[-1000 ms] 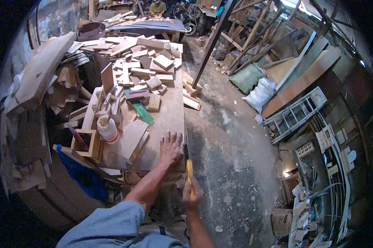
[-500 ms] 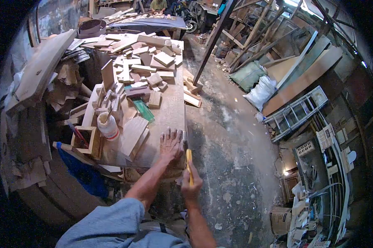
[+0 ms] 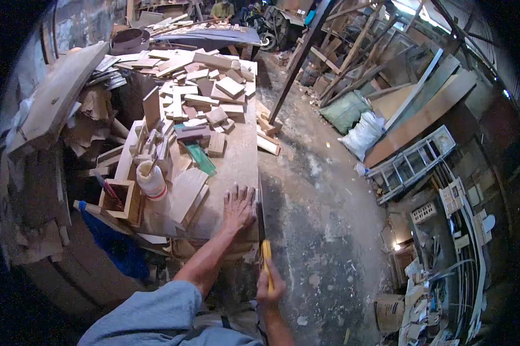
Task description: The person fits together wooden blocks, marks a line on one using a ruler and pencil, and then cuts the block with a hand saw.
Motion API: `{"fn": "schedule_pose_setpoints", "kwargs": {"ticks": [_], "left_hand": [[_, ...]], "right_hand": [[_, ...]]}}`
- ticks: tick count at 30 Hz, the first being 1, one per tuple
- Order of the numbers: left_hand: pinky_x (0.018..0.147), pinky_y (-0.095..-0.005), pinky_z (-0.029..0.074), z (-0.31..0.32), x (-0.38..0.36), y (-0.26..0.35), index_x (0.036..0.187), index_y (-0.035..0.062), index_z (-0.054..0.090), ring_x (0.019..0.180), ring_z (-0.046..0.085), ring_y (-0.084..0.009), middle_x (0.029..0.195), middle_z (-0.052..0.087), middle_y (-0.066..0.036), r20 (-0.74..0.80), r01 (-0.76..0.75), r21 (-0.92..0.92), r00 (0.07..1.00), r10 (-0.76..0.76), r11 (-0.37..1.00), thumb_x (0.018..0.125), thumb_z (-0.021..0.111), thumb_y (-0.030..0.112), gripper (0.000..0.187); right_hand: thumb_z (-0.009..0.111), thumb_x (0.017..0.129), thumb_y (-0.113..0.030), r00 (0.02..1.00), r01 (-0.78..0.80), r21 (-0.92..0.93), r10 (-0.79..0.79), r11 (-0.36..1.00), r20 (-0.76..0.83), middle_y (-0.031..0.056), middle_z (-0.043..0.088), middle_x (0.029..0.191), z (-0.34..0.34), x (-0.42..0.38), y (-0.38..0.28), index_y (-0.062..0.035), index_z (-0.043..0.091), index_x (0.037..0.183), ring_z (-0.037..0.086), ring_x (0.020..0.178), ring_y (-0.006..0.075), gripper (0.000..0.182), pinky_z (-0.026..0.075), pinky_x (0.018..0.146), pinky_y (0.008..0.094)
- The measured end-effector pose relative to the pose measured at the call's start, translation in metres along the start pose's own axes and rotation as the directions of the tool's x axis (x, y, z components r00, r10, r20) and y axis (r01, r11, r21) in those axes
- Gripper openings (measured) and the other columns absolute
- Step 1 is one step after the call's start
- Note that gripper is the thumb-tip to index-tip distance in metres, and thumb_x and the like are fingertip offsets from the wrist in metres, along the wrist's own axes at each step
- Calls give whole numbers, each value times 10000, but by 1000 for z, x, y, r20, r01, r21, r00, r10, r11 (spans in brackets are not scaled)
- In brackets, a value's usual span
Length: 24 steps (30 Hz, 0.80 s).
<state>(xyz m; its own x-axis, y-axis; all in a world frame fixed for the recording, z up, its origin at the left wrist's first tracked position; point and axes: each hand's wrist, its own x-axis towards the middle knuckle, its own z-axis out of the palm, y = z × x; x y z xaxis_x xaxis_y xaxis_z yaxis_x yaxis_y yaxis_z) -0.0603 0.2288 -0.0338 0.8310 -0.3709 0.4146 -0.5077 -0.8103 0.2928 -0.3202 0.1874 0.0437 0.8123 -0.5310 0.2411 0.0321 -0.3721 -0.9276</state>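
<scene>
My left hand (image 3: 240,209) lies flat, fingers spread, on the wooden bench (image 3: 237,167) beside its right edge. Below and to the right of it, my right hand (image 3: 270,282) is wrapped round the yellow handle (image 3: 266,254) of a tool. A dark, thin blade (image 3: 261,222) runs from that handle up along the bench edge, close to my left fingertips. Left of my left hand lie flat wooden boards (image 3: 188,193), and further up is a green piece (image 3: 200,158).
Many wood offcuts (image 3: 202,86) cover the far bench. A white jar (image 3: 151,180) and a wooden box (image 3: 121,199) stand at left. A ladder (image 3: 413,164), sacks (image 3: 361,132) and planks lie at right. Another person (image 3: 222,10) is at the far table.
My right hand has moved down, toward my body, with the yellow handle, and more of the dark blade shows. My left hand remains flat on the bench.
</scene>
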Motion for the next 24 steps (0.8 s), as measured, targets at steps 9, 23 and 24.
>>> {"fn": "schedule_pose_setpoints", "kwargs": {"ticks": [9, 23, 24], "left_hand": [[1138, -575, 252, -3, -2, 2, 1429, 144, 470, 1430, 324, -369, 1436, 440, -128, -22, -14, -8, 1000, 14, 1000, 956, 518, 370, 527], [1114, -602, 291, -12, 4, 3, 1485, 176, 437, 1459, 322, -358, 1508, 445, -102, 84, 27, 16, 996, -28, 1000, 995, 469, 432, 553], [1111, -600, 294, -9, 4, 2, 1482, 176, 444, 1456, 328, -354, 1499, 454, -102, 57, 24, 16, 998, -25, 1000, 995, 470, 433, 551]], "right_hand": [[543, 977, -118, 939, 314, -178, -333, 933, -88, 155, 734, 969, 32, 56, 10, 16, 634, 1306, 623, 687, 121, 367, 521, 641, 280], [572, 972, -128, 994, 82, -33, -84, 996, -66, 38, 654, 838, 22, 26, 18, 18, 612, 1334, 562, 656, 95, 392, 483, 606, 271], [583, 960, -123, 990, 117, -53, -121, 992, -74, 42, 659, 844, 19, 21, 18, 17, 609, 1337, 571, 663, 104, 403, 493, 617, 273]]}}
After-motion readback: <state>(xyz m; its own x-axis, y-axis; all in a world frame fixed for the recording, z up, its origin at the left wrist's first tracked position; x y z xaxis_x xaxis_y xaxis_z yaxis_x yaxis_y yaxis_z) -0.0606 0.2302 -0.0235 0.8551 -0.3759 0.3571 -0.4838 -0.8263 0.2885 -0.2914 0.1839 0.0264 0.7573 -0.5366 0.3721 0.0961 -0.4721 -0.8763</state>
